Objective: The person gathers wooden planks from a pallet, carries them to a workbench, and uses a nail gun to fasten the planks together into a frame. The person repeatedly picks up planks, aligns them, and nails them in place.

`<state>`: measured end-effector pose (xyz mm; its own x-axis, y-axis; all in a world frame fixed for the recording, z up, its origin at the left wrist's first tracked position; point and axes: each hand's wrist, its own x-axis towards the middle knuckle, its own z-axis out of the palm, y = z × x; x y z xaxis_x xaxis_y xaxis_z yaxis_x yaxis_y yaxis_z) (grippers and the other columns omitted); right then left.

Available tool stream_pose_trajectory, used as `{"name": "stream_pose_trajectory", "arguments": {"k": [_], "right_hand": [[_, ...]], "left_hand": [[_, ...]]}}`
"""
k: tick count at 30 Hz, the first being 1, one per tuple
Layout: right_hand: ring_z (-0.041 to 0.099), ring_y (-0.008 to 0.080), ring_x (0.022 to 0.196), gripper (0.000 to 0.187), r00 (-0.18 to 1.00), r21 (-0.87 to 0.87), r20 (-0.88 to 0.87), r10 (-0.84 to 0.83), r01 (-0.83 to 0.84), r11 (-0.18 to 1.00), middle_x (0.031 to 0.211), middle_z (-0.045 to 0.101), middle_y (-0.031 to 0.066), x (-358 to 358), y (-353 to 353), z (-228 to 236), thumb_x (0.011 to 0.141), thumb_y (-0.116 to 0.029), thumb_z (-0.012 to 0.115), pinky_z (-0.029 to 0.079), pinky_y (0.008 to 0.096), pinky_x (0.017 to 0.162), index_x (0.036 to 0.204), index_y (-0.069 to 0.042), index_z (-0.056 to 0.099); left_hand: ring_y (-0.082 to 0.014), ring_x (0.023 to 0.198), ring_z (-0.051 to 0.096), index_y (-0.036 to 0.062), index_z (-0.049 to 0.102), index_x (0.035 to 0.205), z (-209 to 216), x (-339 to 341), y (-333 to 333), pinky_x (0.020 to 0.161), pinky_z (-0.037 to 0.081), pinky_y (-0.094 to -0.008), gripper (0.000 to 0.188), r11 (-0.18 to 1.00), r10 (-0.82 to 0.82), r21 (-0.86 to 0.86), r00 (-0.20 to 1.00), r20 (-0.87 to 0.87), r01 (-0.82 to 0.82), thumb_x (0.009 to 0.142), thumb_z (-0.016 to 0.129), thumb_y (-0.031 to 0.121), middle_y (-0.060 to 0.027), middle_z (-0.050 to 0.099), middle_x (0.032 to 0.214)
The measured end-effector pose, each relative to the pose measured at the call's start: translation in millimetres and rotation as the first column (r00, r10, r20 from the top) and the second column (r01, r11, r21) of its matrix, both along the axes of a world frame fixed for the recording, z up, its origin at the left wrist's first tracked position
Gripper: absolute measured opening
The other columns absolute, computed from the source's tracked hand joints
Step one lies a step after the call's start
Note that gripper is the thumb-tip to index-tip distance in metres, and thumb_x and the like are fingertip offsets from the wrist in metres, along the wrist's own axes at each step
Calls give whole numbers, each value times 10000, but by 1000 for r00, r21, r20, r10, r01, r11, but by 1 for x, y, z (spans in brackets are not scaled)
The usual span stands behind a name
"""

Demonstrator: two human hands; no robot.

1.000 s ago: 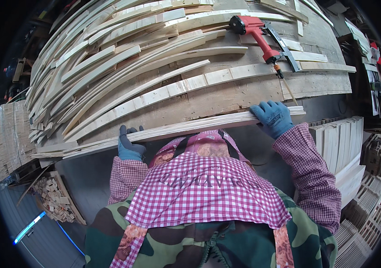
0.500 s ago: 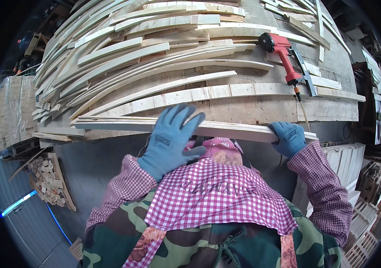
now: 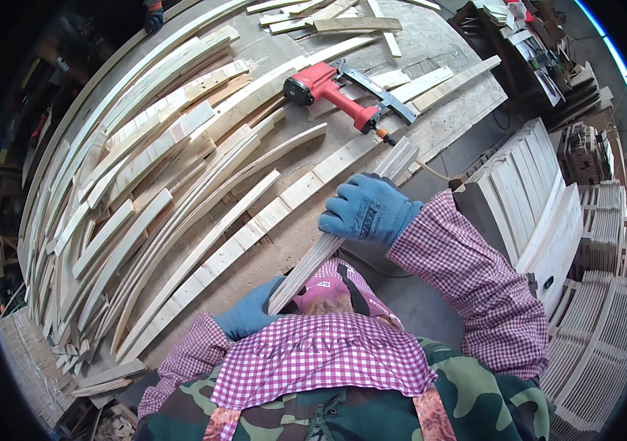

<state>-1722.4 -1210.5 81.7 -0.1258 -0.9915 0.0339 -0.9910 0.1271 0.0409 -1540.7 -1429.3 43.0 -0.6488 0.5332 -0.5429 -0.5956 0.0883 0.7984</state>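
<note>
In the head view, my right hand, in a blue work glove, was clenched from above around a straight bundle of thin, pale wooden strips. My left hand, in the same kind of glove, was at the lower end of this bundle, close to my chest; its fingers were partly hidden, so I cannot tell if they gripped. The bundle was slanting along the near edge of the large wooden tabletop, with its upper end toward the right end. Just beyond it, a long, pale, slightly curved wooden strip was lying along the same edge. A red and black nail gun with a grey magazine was on the tabletop, nearer to the right end, and a thin yellowish hose was leading from it over the near edge. Many curved pale wooden strips were covering the left part in a loose pile. Some shorter wooden pieces were near the far edge, a few of them crossed.
</note>
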Motion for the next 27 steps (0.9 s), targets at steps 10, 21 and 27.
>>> {"name": "stream_pose_trajectory", "arguments": {"k": [10,21,27], "right_hand": [[595,193,883,456,984,226,173,-51,11,974,926,615,-2,-23,-18,18,674,-397,689,442,374,810,1088,-234,591],[644,240,800,446,994,609,112,-17,-55,791,845,654,73,-24,-62,0,660,-529,652,490,384,728,937,-180,620],[638,260,677,366,992,503,106,70,-114,857,698,638,76,-21,-77,-13,597,-440,668,485,391,648,838,-167,645]], "left_hand": [[-371,1099,523,59,354,1302,-18,1,1,933,408,-417,720,955,-64,-296,979,-193,4,732,675,361,-246,526,1178],[-411,901,582,54,358,1207,-30,42,2,783,442,-469,591,825,-2,-529,934,-356,-200,707,623,225,-267,586,940],[-410,855,586,71,380,1171,-27,57,-5,745,442,-483,540,785,50,-549,914,-404,-286,694,599,198,-239,595,885]]}}
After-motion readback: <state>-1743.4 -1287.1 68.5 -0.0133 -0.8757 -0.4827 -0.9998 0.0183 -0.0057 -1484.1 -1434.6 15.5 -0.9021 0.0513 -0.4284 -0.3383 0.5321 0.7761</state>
